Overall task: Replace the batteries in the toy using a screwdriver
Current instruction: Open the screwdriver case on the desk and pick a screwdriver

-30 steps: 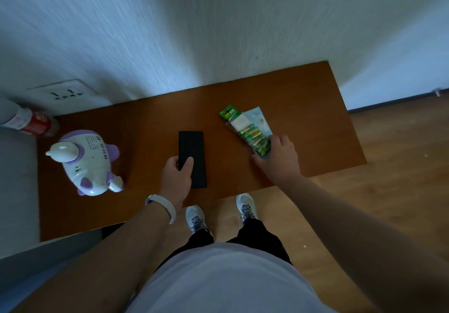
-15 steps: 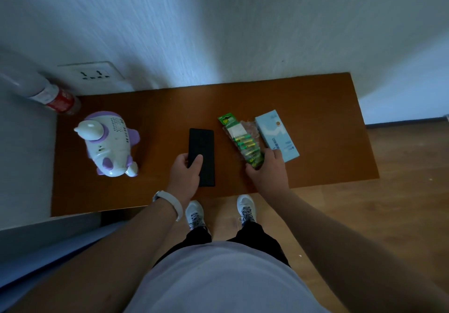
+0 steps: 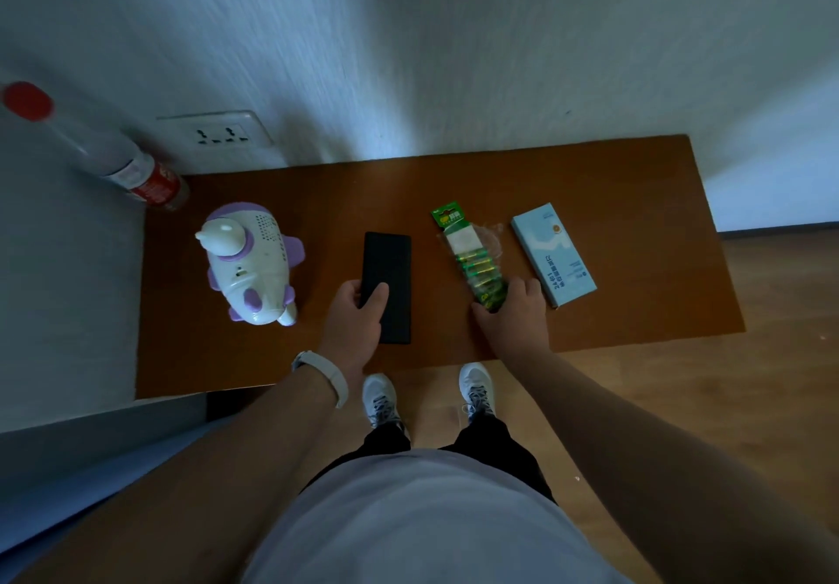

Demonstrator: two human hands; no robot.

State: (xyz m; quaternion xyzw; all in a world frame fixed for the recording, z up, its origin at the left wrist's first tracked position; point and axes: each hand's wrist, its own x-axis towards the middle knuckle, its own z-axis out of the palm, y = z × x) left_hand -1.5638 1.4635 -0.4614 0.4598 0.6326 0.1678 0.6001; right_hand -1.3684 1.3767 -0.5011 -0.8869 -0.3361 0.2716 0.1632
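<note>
Head: left hand [image 3: 352, 320] grips one black case [image 3: 390, 266], right hand [image 3: 513, 315] pinches one battery pack [image 3: 472, 256].

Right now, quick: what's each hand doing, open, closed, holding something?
Left hand: grips the black flat case at its near end.
Right hand: pinches the battery pack at its near end.

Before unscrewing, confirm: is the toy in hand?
No: left hand grips the black case, right hand the battery pack; the toy stands apart.

battery pack [image 3: 472, 261] end under right hand [image 3: 513, 320], bottle [image 3: 131, 170] blurred
</note>
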